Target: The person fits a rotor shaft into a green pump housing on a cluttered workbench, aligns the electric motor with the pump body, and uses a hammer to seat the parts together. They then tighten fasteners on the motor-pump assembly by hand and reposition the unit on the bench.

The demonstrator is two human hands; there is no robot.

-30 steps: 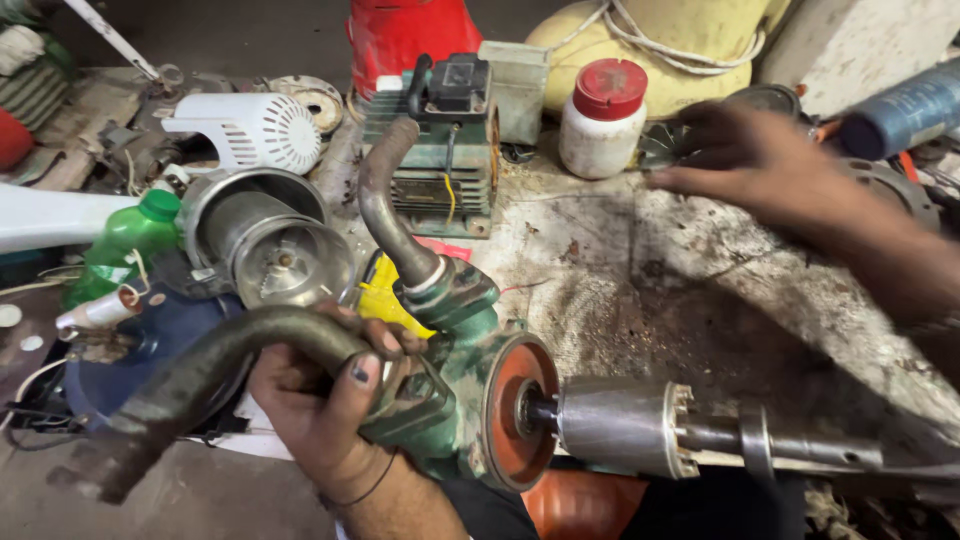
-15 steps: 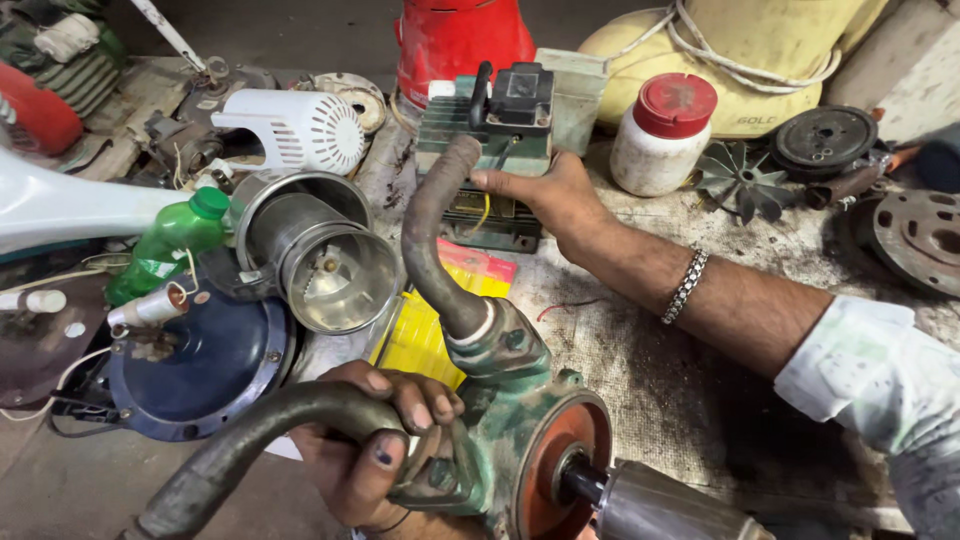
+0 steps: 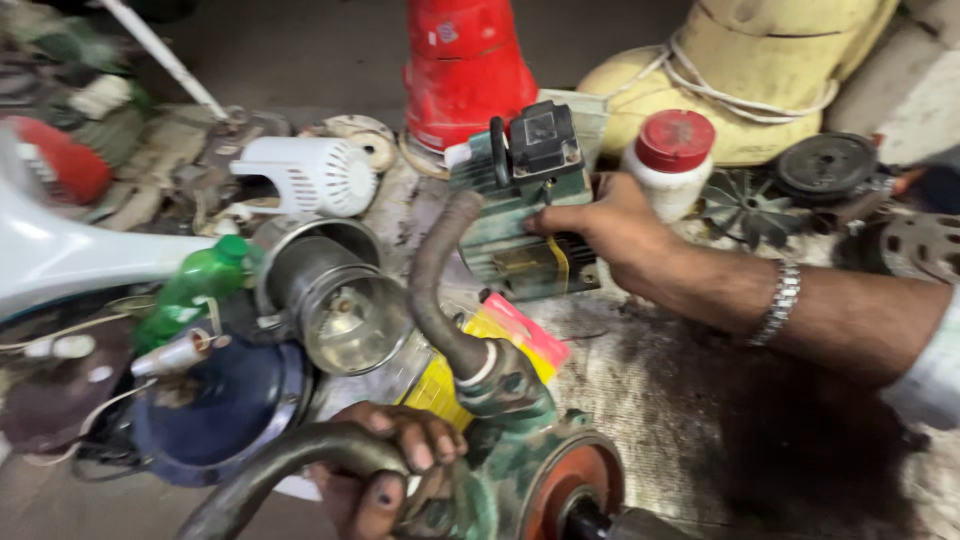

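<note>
Green pump (image 3: 520, 440) sits at the tabletop's near edge, cut off below, its paint worn and its rust-red disc (image 3: 575, 490) only half visible. My left hand (image 3: 385, 470) is clenched around a dark hose (image 3: 290, 465) joined to it. My right hand (image 3: 610, 225) grips the green motor block (image 3: 525, 215) near the far edge, fingertips hidden behind it.

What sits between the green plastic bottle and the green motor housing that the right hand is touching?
In the head view, an open metal cylinder housing lies between the green bottle and the green motor housing under the right hand.
</note>
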